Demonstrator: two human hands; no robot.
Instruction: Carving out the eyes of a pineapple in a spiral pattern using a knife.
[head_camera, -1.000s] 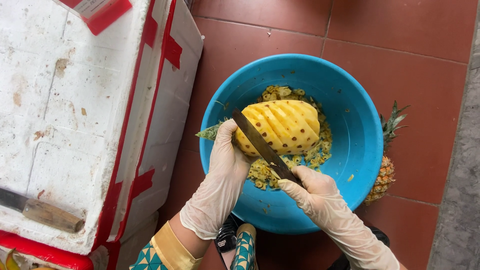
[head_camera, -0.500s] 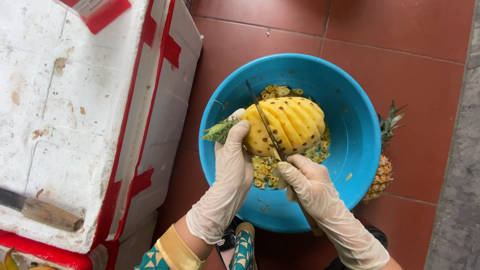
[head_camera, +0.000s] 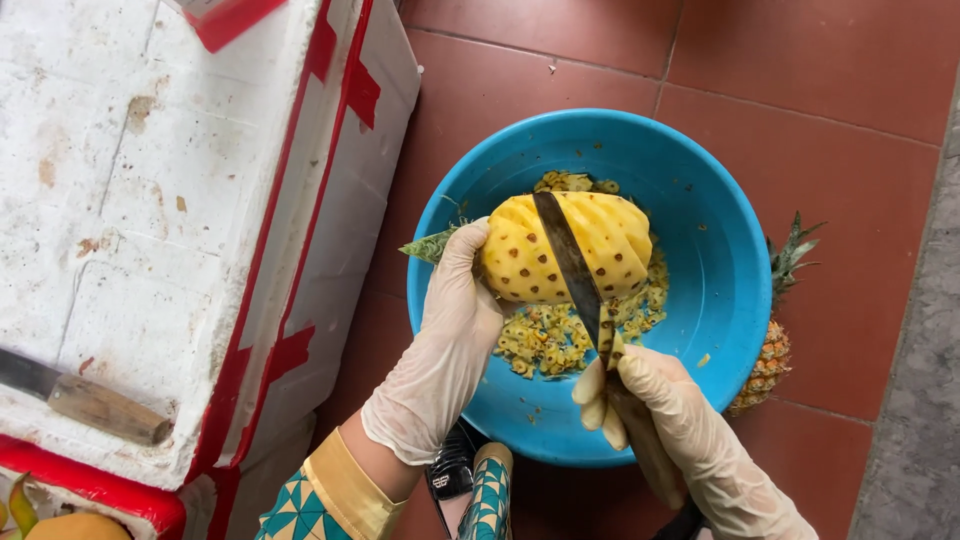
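Sitting on red floor tiles (head_camera: 560, 70): blue basin (head_camera: 700, 200).

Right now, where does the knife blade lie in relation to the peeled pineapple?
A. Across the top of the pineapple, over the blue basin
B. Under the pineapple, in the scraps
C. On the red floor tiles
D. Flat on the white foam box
A: the knife blade runs across the peeled pineapple, held by the right hand above the blue basin, while the left hand steadies the fruit.
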